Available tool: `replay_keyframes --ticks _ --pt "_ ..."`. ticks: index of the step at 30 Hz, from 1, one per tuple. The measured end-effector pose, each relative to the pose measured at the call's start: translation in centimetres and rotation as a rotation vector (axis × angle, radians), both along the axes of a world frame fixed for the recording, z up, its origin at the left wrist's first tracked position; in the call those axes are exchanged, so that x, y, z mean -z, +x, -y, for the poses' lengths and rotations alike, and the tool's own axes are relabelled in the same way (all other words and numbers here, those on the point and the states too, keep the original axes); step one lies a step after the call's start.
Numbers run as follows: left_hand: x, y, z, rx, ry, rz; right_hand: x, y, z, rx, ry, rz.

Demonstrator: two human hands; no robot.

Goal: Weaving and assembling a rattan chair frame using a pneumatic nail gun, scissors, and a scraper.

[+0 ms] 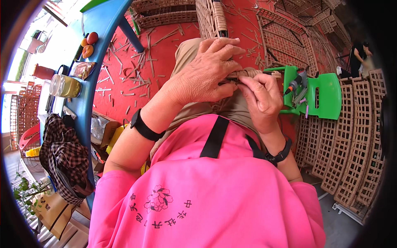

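A tan woven wicker frame [209,17] stands between my knees, its dark bar end showing just beyond my fingers. My left hand [209,70] is wrapped over its near part, back of the hand up, with the thumb pressed against the weave. Beside the left thumb, my right hand [261,97] is closed in a pinch on a thin wicker strip at the frame's wrapped edge [248,73]. The fingertips of both hands nearly meet there. Most of the gripped part is hidden under my left hand.
At the right, a small green chair [326,97] holds a grey hand tool [298,82]. Woven panels [345,136] lean behind it. A blue table [89,58] at the left carries a jar [65,86], fruit [87,51] and a checked cloth [64,157]. Strip scraps litter the red floor [118,93].
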State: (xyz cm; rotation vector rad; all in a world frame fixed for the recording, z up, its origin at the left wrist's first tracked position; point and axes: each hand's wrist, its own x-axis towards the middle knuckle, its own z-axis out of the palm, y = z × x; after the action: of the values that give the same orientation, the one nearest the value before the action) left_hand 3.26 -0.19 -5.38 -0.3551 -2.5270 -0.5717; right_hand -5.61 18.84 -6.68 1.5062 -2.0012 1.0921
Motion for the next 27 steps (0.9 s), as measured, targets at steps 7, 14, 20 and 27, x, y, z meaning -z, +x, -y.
replay_keyframes --ticks 7,14,20,27 --pt "0.3 0.0 0.3 0.045 -0.015 -0.016 -1.7 -0.1 0.5 -0.191 0.027 -0.212" --pt "1.0 0.4 0.4 0.043 0.022 -0.019 -4.4 0.0 2.0 -0.316 0.116 -0.167" --pt "1.9 0.5 -1.3 -0.028 0.278 -0.083 -5.3 -3.4 4.7 -0.424 0.115 0.017" --pt "2.5 1.3 -3.7 -0.333 0.544 -0.190 -4.6 -4.6 5.5 -0.480 0.161 0.405"
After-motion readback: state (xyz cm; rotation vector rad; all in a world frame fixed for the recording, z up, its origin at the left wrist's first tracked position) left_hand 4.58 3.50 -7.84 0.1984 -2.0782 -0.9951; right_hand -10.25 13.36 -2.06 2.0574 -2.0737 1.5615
